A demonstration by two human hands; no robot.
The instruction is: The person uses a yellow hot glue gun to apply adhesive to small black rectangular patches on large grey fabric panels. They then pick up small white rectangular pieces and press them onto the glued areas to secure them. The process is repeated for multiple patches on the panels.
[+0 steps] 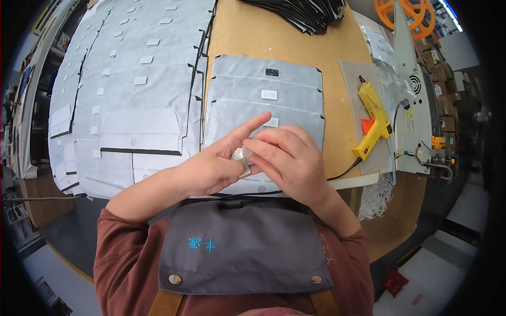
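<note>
A small pale grey-white pad (242, 158), squarish with soft corners, sits between both hands just above the near edge of the wooden bench (274, 37). Its surface looks dull and slightly glossy at one side; only a sliver shows, so its full outline and thickness cannot be made out. The left hand (211, 166) cups it from below and the left, its index finger stretched out straight while the other fingers (247, 134) curl in against the pad. The right hand (290, 155) lies over it from the right, fingers bent together and pinched on the pad's edge, covering most of it.

Directly under the hands lies a short stack of flat silver-grey cut sheets (266, 105), each with a small white rectangular patch near its middle; the nearest sheet is largely hidden by the hands. To the left, a much larger spread of the same grey sheets (132, 89) overlaps in rows and runs out of view. To the right, a yellow glue gun (375, 118) rests on a grey mat, its cable trailing towards the hands. A dark stack of sheets (300, 13) is cut off at the top.
</note>
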